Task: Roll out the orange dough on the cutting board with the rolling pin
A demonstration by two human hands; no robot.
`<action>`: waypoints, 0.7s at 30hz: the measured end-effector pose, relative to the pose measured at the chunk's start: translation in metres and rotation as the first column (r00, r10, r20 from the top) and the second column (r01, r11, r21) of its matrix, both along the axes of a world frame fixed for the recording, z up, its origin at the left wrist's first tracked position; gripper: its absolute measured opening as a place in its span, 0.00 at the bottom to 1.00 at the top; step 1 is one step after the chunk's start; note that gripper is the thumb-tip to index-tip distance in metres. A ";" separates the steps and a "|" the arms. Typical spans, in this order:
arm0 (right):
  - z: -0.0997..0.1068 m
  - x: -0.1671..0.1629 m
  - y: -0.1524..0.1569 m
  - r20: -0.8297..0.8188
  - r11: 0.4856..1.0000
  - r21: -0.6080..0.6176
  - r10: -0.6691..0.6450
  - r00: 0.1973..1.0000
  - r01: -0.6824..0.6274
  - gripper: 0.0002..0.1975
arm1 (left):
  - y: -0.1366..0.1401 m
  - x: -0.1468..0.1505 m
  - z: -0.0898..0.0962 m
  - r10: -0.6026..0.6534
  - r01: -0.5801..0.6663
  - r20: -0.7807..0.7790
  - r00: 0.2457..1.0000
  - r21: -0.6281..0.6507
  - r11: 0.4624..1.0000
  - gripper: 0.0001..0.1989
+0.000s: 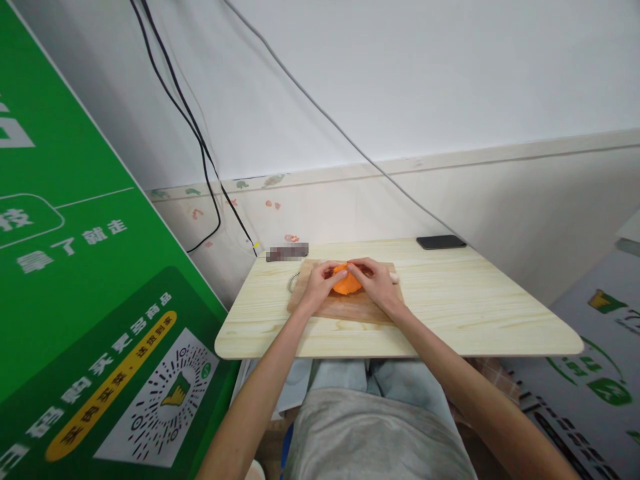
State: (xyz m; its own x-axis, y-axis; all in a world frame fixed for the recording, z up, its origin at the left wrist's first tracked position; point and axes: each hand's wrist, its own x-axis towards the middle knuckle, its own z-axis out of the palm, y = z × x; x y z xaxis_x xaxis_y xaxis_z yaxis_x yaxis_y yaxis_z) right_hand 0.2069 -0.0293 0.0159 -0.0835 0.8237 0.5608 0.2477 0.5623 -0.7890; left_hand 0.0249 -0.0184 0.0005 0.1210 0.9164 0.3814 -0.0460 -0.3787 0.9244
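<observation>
A bright orange, soft-looking piece with an uneven edge (347, 283) is between my hands, over a wooden cutting board (345, 310). Its exact kind cannot be told. From the left side my left hand (319, 285) grips it, the thumb pressing on its top. My right hand (377, 283) holds the opposite side, and both thumbs nearly meet at the upper edge. Dark reddish-brown patches show beneath the fingers, too small to identify. Beside my right hand, at the board's right edge, a small whitish object (395, 277) shows partly. A metal loop handle (293, 283) sticks out at the board's left.
The board lies on a pale wood-grain table (470, 313) against a white wall. A black phone (441, 242) rests at the back right, a blurred-out dark item (287, 252) at the back left. Cables (204, 143) hang there. A green panel (100, 267) stands left.
</observation>
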 end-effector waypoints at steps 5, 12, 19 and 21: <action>-0.002 -0.002 0.001 0.024 1.000 0.000 0.008 1.000 -0.008 0.15 | 0.001 0.000 0.000 -0.011 0.011 0.040 0.999 -0.005 1.000 0.20; -0.007 -0.004 0.003 0.035 0.999 -0.038 0.020 0.999 -0.018 0.14 | 0.001 -0.001 0.001 -0.042 0.043 0.040 0.998 -0.022 0.999 0.20; -0.010 -0.002 0.007 0.094 0.999 -0.021 0.033 0.995 -0.031 0.10 | 0.001 -0.001 -0.001 -0.025 0.025 0.029 0.999 -0.006 1.000 0.20; -0.011 -0.002 0.008 0.097 0.999 -0.013 0.031 0.995 -0.030 0.10 | 0.000 -0.001 -0.002 -0.029 0.029 0.034 0.999 -0.015 0.999 0.21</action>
State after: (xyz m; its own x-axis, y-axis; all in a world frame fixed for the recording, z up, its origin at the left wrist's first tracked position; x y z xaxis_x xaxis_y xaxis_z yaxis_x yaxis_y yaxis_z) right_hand 0.2050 -0.0212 0.0052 -0.1625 0.8264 0.5392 0.3067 0.5617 -0.7684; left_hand 0.0235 -0.0179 -0.0010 0.1350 0.9185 0.3717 -0.0884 -0.3624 0.9278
